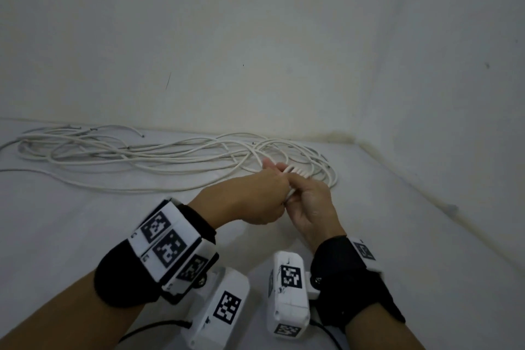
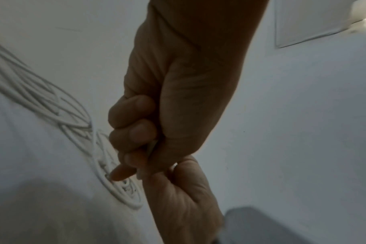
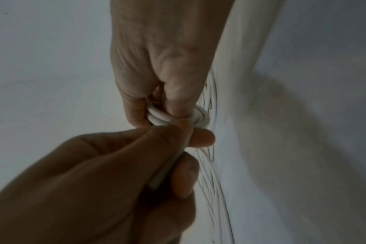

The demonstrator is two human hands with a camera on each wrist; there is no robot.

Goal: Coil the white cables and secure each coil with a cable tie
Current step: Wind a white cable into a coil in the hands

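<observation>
A bare, dim indoor corner, what kind of room is hard to tell: plain off-white walls (image 1: 255, 37) fill the upper frame, meeting at right, above a pale surface (image 1: 85, 221) strewn with loose white cables (image 1: 142, 156) across the middle.

A pale, off-white wall (image 1: 255, 37) fills the far side and meets a second wall (image 1: 454, 94) on the right at a dim corner. A white surface (image 1: 85, 221) spreads out near. The light is low and greyish. A pale rectangular panel (image 2: 307, 21) shows high up
</observation>
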